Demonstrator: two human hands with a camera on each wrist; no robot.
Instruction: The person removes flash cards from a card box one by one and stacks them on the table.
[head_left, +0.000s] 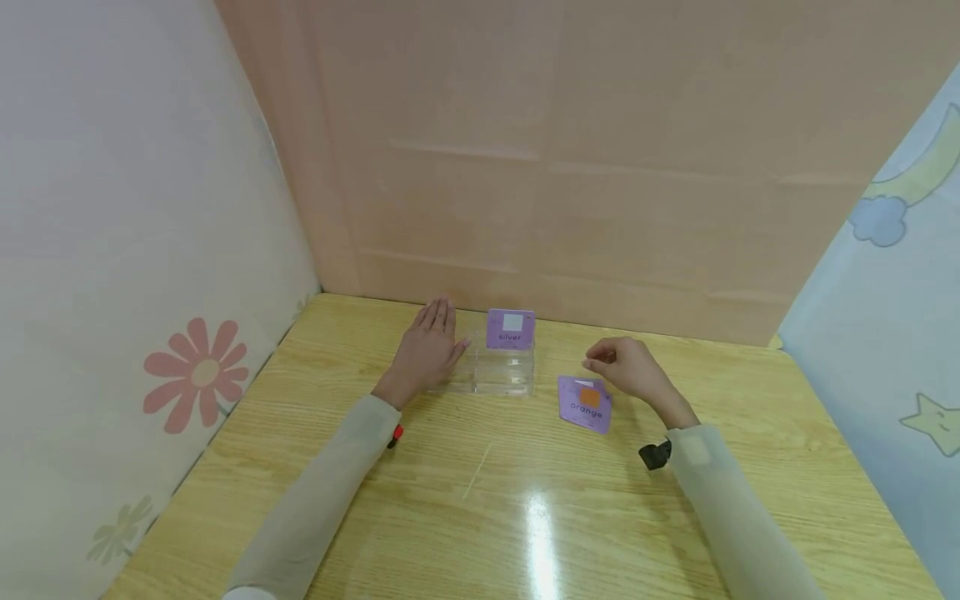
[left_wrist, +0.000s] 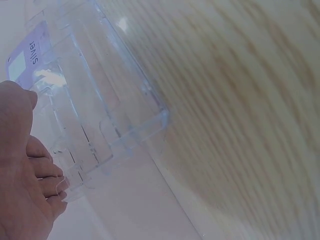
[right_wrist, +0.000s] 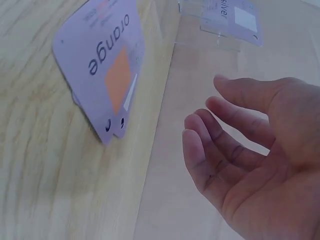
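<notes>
A clear plastic tiered rack (head_left: 504, 379) stands toward the back of the table. In its rear slot a purple card reading "silver" (head_left: 511, 330) stands upright, with a pale square on it. My left hand (head_left: 429, 350) lies along the rack's left side, fingers stretched out; the left wrist view has its fingertips right at the rack's end (left_wrist: 75, 170). A purple "orange" card (head_left: 585, 410) lies on the table to the right, over another card whose edge peeks out. Just beyond these cards is my right hand (head_left: 626, 365), fingers loosely bent and holding nothing (right_wrist: 260, 150).
The wooden table (head_left: 480, 517) backs onto a brown paper-like panel (head_left: 570, 167). A flower-printed wall (head_left: 135, 250) borders it on the left and a star-printed wall (head_left: 892, 350) on the right.
</notes>
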